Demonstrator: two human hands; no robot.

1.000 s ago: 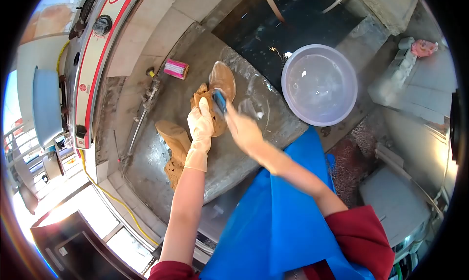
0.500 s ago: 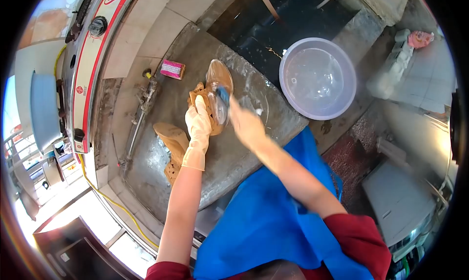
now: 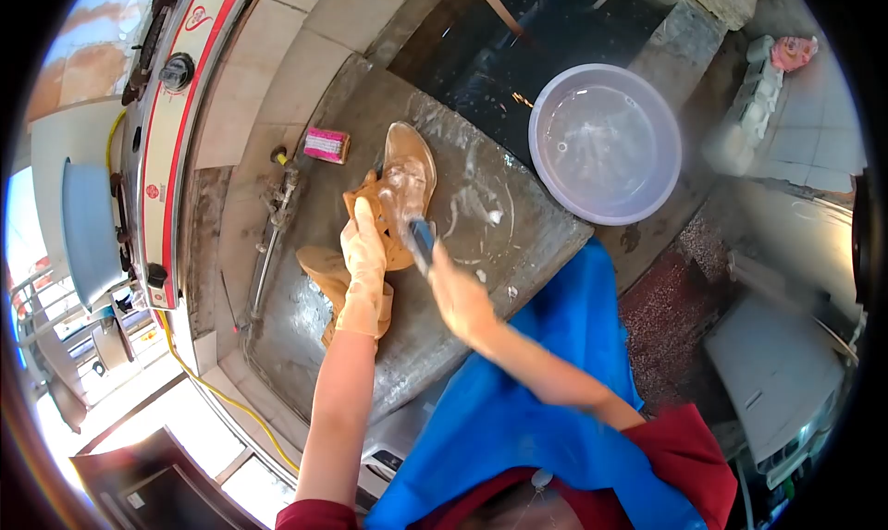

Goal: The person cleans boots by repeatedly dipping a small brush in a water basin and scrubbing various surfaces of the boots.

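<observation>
A tan shoe [image 3: 407, 174], wet and soapy on top, lies on the grey stone slab. My left hand [image 3: 363, 243], in a pale rubber glove, is closed on its upper near the ankle opening. In my gloved right hand [image 3: 462, 299] is a brush [image 3: 422, 241] with a dark blue back, its head against the side of the shoe; the bristles are hidden. A second tan shoe [image 3: 324, 269] rests on the slab to the left, partly covered by my left hand and wrist. A pink and white wrapped bar [image 3: 326, 145] sits near the slab's back left edge.
A pale lilac basin [image 3: 673, 151] holding water stands at the slab's right corner. Behind the slab is a dark water-filled trough [image 3: 462, 58]. Along the left wall run a pipe with a tap [image 3: 280, 192] and a gas stove [image 3: 176, 151]. Foam streaks mark the slab [image 3: 518, 188].
My right hand has drawn the brush back toward me along the shoe, from its middle to its near part. My left hand has stayed on the shoe.
</observation>
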